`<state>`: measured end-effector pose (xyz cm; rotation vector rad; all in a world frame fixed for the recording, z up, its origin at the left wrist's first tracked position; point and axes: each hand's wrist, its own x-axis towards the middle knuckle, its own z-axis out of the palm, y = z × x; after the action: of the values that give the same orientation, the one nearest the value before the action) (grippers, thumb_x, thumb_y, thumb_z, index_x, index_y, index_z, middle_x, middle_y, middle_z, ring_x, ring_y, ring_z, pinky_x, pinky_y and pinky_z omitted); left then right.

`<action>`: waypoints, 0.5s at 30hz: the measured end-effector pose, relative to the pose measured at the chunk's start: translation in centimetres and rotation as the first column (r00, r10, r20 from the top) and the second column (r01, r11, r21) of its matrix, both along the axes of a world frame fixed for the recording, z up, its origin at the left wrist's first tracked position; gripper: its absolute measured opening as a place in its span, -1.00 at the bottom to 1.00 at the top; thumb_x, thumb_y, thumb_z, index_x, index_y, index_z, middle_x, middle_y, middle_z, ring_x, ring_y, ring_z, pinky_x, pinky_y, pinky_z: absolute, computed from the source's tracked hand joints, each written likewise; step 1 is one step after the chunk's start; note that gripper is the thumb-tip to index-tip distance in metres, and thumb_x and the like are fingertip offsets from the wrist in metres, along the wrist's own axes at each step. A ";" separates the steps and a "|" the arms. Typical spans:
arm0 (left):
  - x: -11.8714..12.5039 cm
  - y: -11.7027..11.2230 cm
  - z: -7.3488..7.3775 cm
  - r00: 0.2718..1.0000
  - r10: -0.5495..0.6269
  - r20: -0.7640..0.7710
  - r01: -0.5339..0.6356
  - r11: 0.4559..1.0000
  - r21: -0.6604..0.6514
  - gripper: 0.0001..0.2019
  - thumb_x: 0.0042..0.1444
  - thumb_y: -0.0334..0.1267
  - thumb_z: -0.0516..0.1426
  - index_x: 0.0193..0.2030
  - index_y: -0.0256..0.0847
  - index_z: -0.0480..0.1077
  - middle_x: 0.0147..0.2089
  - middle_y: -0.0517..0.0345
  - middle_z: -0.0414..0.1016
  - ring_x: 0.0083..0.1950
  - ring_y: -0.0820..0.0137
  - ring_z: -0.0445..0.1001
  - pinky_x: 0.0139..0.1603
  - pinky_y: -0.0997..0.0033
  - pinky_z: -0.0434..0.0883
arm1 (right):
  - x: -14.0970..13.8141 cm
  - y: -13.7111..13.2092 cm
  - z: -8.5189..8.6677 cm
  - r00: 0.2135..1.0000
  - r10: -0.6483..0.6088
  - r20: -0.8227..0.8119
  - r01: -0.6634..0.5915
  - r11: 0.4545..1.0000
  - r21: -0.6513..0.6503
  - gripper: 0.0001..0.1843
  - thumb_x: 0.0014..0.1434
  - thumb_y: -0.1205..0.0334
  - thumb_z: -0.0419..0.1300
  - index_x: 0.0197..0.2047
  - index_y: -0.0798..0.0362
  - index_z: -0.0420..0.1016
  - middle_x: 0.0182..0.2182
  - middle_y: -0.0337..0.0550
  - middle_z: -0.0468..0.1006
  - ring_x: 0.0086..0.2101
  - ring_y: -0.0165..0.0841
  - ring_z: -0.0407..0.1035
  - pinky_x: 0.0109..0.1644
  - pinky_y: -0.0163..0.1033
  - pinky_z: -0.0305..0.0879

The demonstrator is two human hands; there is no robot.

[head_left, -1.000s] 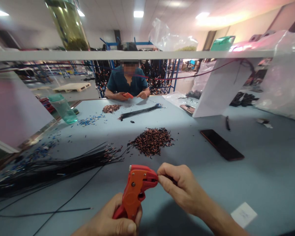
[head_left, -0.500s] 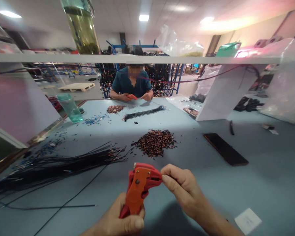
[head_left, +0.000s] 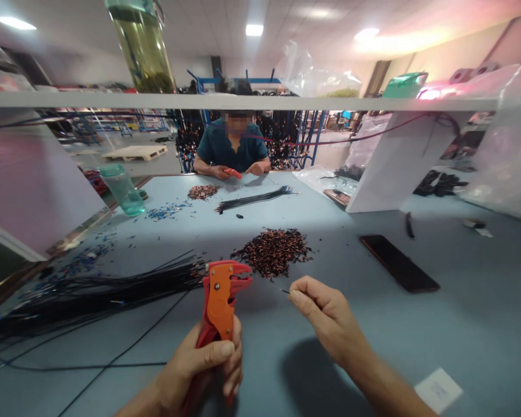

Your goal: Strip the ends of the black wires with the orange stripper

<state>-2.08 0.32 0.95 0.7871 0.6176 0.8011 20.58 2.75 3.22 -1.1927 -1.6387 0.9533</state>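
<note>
At a blue worktable [head_left: 460,301], a worker's left hand [head_left: 204,365] grips the handles of an orange wire stripper [head_left: 219,295], its head upright and apart from the right hand [head_left: 325,313], whose fingers pinch a short wire piece [head_left: 285,291]. Beyond lie a black wire bundle [head_left: 91,292], a pile of cut pieces [head_left: 273,252] and a phone [head_left: 398,263]. Across the table, a co-worker [head_left: 233,153] handles a similar tool.

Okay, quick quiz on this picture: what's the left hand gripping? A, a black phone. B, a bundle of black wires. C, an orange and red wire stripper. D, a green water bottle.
C: the left hand is wrapped around the handles of the orange and red wire stripper, while the black phone, green water bottle and bundle of black wires lie untouched on the table.
</note>
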 end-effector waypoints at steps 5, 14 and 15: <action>0.3 -0.3 -0.2 0.996 -0.028 -0.079 0.035 0.996 0.080 -0.66 -0.05 -0.10 0.29 -0.28 -0.25 0.30 -0.47 0.21 0.33 -0.47 0.43 0.38 -0.36 0.36 0.35 | -0.3 -0.1 -0.1 1.000 -0.001 0.013 0.001 1.000 0.002 -0.73 0.24 0.11 0.00 -0.46 0.03 0.26 -0.60 -0.38 0.06 -0.57 -0.45 -0.03 -0.52 -0.35 -0.03; 0.2 -0.4 -0.6 0.992 -0.012 -0.129 0.035 0.984 0.176 -0.63 -0.03 -0.09 0.29 -0.21 -0.27 0.31 -0.41 0.15 0.35 -0.38 0.38 0.40 -0.30 0.32 0.34 | -0.7 -0.6 -0.7 0.990 0.012 0.140 -0.036 0.984 0.173 -0.79 0.29 0.21 -0.04 -0.34 0.04 0.34 -0.62 -0.40 0.12 -0.62 -0.47 0.06 -0.53 -0.36 0.04; 0.3 -0.3 -0.6 0.992 -0.010 -0.126 0.033 0.983 0.179 -0.64 -0.03 -0.09 0.29 -0.21 -0.26 0.31 -0.40 0.16 0.35 -0.38 0.37 0.40 -0.30 0.31 0.34 | -0.8 -0.7 -0.8 0.986 0.009 0.166 -0.044 0.978 0.205 -0.79 0.29 0.22 -0.04 -0.32 0.04 0.35 -0.62 -0.39 0.15 -0.62 -0.46 0.09 -0.52 -0.36 0.06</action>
<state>-1.82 -0.02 0.34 1.0139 0.6522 0.7999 19.81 2.10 2.44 -1.1322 -1.8400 0.6936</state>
